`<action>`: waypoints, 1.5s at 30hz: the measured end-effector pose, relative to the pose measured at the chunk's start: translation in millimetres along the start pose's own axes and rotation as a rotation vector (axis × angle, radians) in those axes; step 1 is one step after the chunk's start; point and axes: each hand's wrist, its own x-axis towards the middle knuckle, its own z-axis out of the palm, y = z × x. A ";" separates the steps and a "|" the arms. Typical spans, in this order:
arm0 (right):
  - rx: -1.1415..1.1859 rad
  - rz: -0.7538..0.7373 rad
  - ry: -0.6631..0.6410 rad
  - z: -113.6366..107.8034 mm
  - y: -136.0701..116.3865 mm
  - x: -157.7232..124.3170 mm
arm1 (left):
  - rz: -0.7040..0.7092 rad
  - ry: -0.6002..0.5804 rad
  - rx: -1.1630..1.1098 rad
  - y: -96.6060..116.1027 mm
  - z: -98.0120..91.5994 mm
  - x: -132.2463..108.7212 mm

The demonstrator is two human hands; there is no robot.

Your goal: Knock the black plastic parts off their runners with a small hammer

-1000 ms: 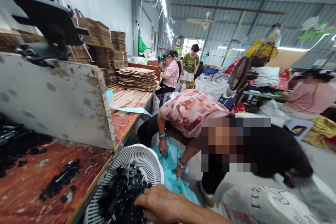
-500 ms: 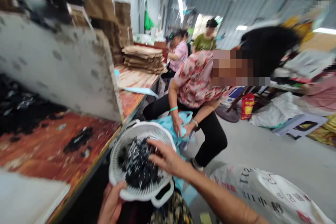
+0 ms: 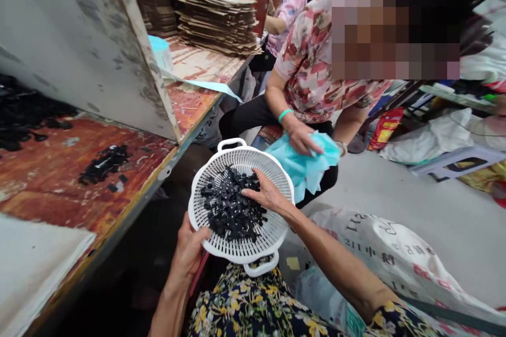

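Our worktop (image 3: 122, 168) runs along the left here. On it there's an upright board (image 3: 79, 47), loose plastic pieces (image 3: 105, 163) in front of that, and a stack of flattened cardboard (image 3: 215, 21) further along. We've got a basket (image 3: 272, 237) of more pieces just off its edge. A co-worker (image 3: 312, 68) sits to its right, and a woven sack (image 3: 395, 258) lies further right.

Bright, even light, apparently from above, leaves only soft shadows. The white plastic slotted basket (image 3: 273, 233) looks sharp, while the wide lens stretches the frame's edges, bending the scarred reddish wooden table (image 3: 79, 205); the lower left falls dark.
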 end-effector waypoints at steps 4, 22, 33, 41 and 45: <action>0.116 0.068 -0.018 -4.3 -2.8 -0.9 | 0.000 -0.020 0.047 0.0 9.8 -8.2; 0.849 0.301 0.075 -49.1 -6.6 -59.0 | -0.138 -0.072 0.139 -12.9 17.0 -1.4; 1.045 0.282 0.075 -69.9 0.4 -78.1 | -0.199 -0.117 0.162 -19.8 20.3 0.2; 1.010 0.206 0.054 -83.5 -5.7 -95.3 | -0.143 -0.144 0.172 -18.9 24.9 -11.8; 0.864 0.161 0.060 -82.1 -9.4 -95.5 | -0.136 -0.130 0.179 -13.6 25.8 -17.2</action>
